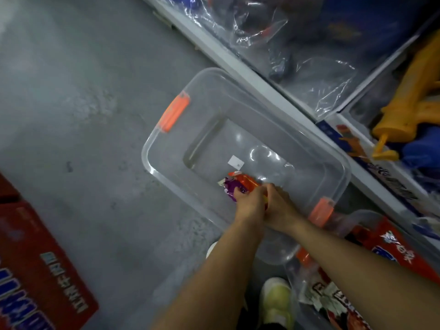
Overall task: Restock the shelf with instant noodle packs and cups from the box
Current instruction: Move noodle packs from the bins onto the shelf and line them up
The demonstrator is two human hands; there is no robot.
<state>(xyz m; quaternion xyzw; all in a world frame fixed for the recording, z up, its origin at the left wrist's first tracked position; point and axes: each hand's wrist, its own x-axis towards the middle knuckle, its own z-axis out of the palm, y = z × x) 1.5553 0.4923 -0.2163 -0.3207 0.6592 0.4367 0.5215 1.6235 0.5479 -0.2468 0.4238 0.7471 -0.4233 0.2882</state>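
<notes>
Two hands are reaching down into a clear plastic box [247, 129] that's sitting on the grey concrete floor [83, 115]. The box has orange latches, one [175, 114] on the far short end and another one [321, 211] on the near end. Both hands are meeting right over the last couple of noodle packs [238, 184] at the near end of the box bottom, one purple and one orange-red by the look of it, kinda bunched together.

The left hand [250, 202] is curling its fingers round the purple side of the packs, so it's gripping them. The right hand [278, 206] is pressing in right against the left one, fingers bent down onto the orange pack, looking like it's holding on too, though the fingertips are partly hidden behind the left hand.

Apart from the packs, there's a little white sticker [235, 161] on the bottom of the box.

Running diagonally just beside the box is the white edge of a shelf [262, 82], stuffed with things in crinkly clear plastic bags [316, 75] and a yellow-orange toy gun [409, 101]. A second clear bin [297, 289] is sitting near the bottom right with red noodle packaging [390, 248] in it, overlapping the first box's corner. A red cardboard carton [35, 265] is lying off on the left, well apart. A yellowish shoe [277, 298] is showing between the forearms at the bottom.
</notes>
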